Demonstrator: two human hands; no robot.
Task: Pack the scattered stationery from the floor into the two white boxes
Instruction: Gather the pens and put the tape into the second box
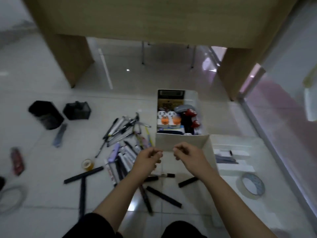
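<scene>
Left hand (148, 158) and right hand (186, 154) curl tight near the white box (180, 143); if they hold anything, I cannot tell; pens (123, 129) lie on the floor (42, 169).

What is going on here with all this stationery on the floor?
A person is tidying scattered stationery into white boxes. Both hands, the left hand and the right hand, are raised just in front of the near wall of the white box, with fingers curled; the blur hides whether they hold anything. That box already holds several items. A pile of pens and markers, two black pen holders and a tape roll lie on the floor, not yet packed.
</scene>
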